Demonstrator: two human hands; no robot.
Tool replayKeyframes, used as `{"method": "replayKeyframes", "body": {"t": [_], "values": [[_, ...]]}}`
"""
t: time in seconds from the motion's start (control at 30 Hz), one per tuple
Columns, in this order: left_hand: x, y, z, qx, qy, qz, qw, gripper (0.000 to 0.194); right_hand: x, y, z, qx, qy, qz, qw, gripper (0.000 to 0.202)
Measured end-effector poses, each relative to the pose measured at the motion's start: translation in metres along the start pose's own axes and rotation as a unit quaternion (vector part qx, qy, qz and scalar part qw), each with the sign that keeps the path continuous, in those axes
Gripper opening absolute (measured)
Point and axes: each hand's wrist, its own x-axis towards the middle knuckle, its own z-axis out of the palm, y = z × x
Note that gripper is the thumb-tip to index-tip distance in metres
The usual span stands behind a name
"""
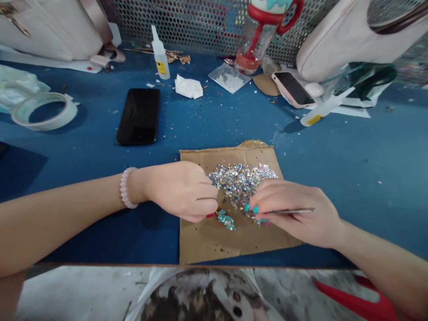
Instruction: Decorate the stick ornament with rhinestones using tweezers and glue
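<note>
My left hand is closed, its fingers curled in a pinch at the end of a small ornament covered with turquoise rhinestones. The ornament is just above or on a piece of brown cardboard; I cannot tell whether it touches. In my right hand are slim metal tweezers, held almost level and pointing left. Their tips are close to a spread of glittering loose rhinestones on the cardboard. A few more stones lie under my right fingers, partly hidden.
Beyond the cardboard, a black phone, a glue bottle and a crumpled white paper are on the blue table. A tape roll lies left. At right are a second glue bottle, a pink-cased phone and a tumbler.
</note>
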Motion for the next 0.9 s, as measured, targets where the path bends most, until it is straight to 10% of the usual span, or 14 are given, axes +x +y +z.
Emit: {"method": "replayKeyframes", "body": {"t": [0.9], "values": [[0.0, 0.0, 0.001, 0.005, 0.017, 0.018, 1.0, 0.031, 0.003, 0.003, 0.016, -0.008, 0.014, 0.017, 1.0, 0.015]]}}
